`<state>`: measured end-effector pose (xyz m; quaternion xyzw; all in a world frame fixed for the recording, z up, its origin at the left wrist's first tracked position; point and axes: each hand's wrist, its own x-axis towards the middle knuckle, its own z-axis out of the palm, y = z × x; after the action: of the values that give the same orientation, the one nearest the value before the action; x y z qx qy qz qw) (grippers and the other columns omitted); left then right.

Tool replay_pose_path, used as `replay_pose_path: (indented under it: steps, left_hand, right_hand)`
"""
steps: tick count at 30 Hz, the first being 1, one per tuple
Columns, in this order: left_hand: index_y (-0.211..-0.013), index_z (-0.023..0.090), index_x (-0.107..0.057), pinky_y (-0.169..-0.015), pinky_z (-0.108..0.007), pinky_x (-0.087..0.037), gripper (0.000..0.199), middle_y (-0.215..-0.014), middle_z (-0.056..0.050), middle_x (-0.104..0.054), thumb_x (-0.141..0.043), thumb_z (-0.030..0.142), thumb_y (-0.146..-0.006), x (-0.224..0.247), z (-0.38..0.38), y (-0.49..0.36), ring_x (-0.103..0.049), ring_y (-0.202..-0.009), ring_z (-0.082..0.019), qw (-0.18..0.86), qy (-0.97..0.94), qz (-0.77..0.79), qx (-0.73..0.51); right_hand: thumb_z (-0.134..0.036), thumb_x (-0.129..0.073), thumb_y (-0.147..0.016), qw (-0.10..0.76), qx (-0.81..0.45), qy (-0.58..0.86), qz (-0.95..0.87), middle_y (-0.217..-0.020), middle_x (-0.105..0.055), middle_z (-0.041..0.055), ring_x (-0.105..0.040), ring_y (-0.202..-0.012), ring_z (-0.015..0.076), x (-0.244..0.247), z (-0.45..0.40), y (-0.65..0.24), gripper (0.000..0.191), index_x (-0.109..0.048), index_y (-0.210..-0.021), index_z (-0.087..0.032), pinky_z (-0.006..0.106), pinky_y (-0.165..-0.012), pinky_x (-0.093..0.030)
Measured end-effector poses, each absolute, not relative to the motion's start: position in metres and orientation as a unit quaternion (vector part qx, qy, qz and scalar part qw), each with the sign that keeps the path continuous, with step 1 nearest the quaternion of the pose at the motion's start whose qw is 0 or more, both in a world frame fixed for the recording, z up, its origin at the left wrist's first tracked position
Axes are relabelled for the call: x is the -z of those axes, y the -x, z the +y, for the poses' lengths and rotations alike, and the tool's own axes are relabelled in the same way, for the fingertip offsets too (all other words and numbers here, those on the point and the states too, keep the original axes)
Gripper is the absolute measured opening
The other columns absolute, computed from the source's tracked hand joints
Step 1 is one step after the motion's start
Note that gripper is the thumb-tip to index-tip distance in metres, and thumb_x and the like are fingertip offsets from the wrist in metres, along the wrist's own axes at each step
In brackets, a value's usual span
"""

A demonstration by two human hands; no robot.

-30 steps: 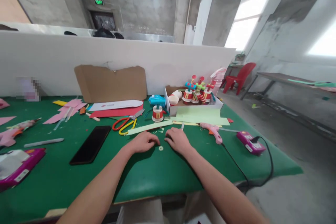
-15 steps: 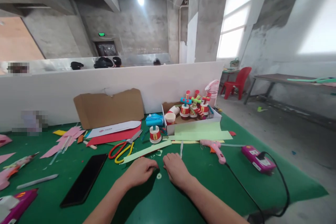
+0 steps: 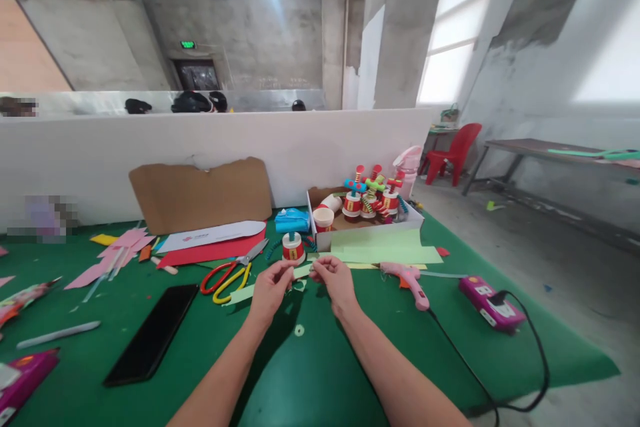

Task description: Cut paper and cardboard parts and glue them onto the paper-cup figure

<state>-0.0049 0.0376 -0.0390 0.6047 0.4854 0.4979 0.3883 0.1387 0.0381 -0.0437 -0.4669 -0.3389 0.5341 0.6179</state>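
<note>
Both hands' fingers pinch a pale green strip [image 3: 303, 271] slanting left to right above the counter [image 3: 310, 373], the left hand [image 3: 269, 290] around mid-length, the right hand [image 3: 338, 283] at its right end.

I see the phone [image 3: 153, 333] on the table [image 3: 310, 380] at lower left, the scissors [image 3: 220, 280] to its right. The paper strip [image 3: 243, 295] runs rightward from beside them, with a small ring [image 3: 299, 330] before it and a cup figure [image 3: 293, 250] behind. Right of centre, my view has more cup figures [image 3: 353, 205] in the box [image 3: 323, 241], the glue gun [image 3: 407, 275] in front and the socket block [image 3: 487, 303] farther right. Behind, left of centre, cardboard [image 3: 200, 193] stands before the partition [image 3: 75, 153].
</note>
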Motion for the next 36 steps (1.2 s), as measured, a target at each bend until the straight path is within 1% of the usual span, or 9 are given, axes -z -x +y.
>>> replay_pose_path:
  steps: [3,6,8,11,18,22,26,30,36]
  left_hand:
    - [-0.086,0.016,-0.067,-0.055,-0.023,-0.045,0.033,-0.067,-0.001,-0.063,-0.058,0.042,-0.069,0.046,0.039,0.004,-0.052,-0.056,-0.012,0.404,-0.596,0.493,-0.489]
    - [-0.082,0.016,-0.066,-0.057,-0.024,-0.045,0.031,-0.073,-0.003,-0.066,-0.059,0.043,-0.069,0.048,0.039,0.001,-0.055,-0.061,-0.013,0.405,-0.608,0.494,-0.47]
    - [-0.08,0.016,-0.066,-0.057,-0.024,-0.045,0.03,-0.071,-0.002,-0.065,-0.059,0.044,-0.069,0.049,0.038,-0.001,-0.055,-0.061,-0.013,0.412,-0.616,0.494,-0.455]
    - [-0.075,0.016,-0.063,-0.056,-0.023,-0.044,0.029,-0.065,-0.001,-0.062,-0.059,0.044,-0.07,0.05,0.036,-0.002,-0.053,-0.059,-0.013,0.419,-0.619,0.496,-0.442]
    - [-0.066,0.016,-0.06,-0.056,-0.023,-0.043,0.024,-0.06,0.0,-0.06,-0.061,0.04,-0.067,0.053,0.035,-0.003,-0.052,-0.056,-0.012,0.416,-0.633,0.486,-0.435]
    - [-0.067,0.017,-0.063,-0.06,-0.024,-0.044,0.02,-0.065,-0.001,-0.062,-0.061,0.037,-0.067,0.05,0.036,0.001,-0.054,-0.061,-0.013,0.393,-0.638,0.479,-0.457]
    - [-0.069,0.016,-0.066,-0.064,-0.025,-0.045,0.021,-0.071,-0.002,-0.064,-0.062,0.037,-0.067,0.047,0.037,0.005,-0.056,-0.066,-0.014,0.403,-0.622,0.474,-0.475]
    - [-0.07,0.016,-0.066,-0.064,-0.025,-0.045,0.023,-0.07,-0.002,-0.062,-0.065,0.039,-0.066,0.046,0.037,0.006,-0.055,-0.065,-0.014,0.449,-0.61,0.456,-0.467]
    - [-0.067,0.016,-0.066,-0.068,-0.027,-0.046,0.021,-0.067,-0.001,-0.061,-0.066,0.037,-0.069,0.041,0.034,0.005,-0.056,-0.067,-0.014,0.478,-0.62,0.412,-0.465]
  right_hand:
    - [-0.037,-0.074,-0.055,0.603,-0.522,0.492,-0.348,-0.05,-0.058,-0.0042,-0.048,-0.041,0.008,0.049,0.035,-0.138,0.027,-0.06,-0.066,-0.017,0.021,-0.044,-0.039]
    - [-0.034,-0.073,-0.058,0.607,-0.48,0.505,-0.383,-0.057,-0.061,-0.0027,-0.049,-0.047,0.0087,0.049,0.032,-0.138,0.021,-0.062,-0.066,-0.017,0.021,-0.046,-0.039]
    - [-0.033,-0.073,-0.058,0.612,-0.464,0.501,-0.399,-0.06,-0.063,-0.0013,-0.054,-0.056,0.0112,0.049,0.032,-0.138,0.019,-0.062,-0.065,-0.018,0.023,-0.054,-0.043]
    - [-0.032,-0.073,-0.059,0.602,-0.459,0.504,-0.416,-0.061,-0.063,-0.0007,-0.056,-0.059,0.0126,0.048,0.031,-0.138,0.018,-0.062,-0.064,-0.018,0.025,-0.059,-0.045]
    - [-0.033,-0.07,-0.063,0.572,-0.42,0.515,-0.481,-0.061,-0.063,-0.0002,-0.051,-0.053,0.0114,0.045,0.026,-0.136,0.016,-0.063,-0.064,-0.019,0.024,-0.051,-0.041]
    - [-0.043,-0.068,-0.067,0.574,-0.505,0.487,-0.422,-0.068,-0.065,-0.0009,-0.045,-0.044,0.0071,0.044,0.026,-0.137,0.026,-0.062,-0.074,-0.019,0.021,-0.042,-0.035]
    - [-0.05,-0.07,-0.063,0.53,-0.622,0.445,-0.366,-0.063,-0.062,-0.0021,-0.041,-0.039,0.0038,0.047,0.026,-0.141,0.035,-0.058,-0.068,-0.018,0.018,-0.039,-0.03]
    - [-0.044,-0.078,-0.056,0.486,-0.703,0.39,-0.342,-0.062,-0.062,-0.0026,-0.042,-0.042,0.0034,0.046,0.023,-0.142,0.036,-0.057,-0.068,-0.017,0.017,-0.041,-0.033]
    - [-0.03,-0.082,-0.055,0.452,-0.775,0.328,-0.297,-0.063,-0.058,-0.0052,-0.04,-0.046,0.001,0.044,0.02,-0.143,0.033,-0.057,-0.07,-0.016,0.014,-0.043,-0.033]
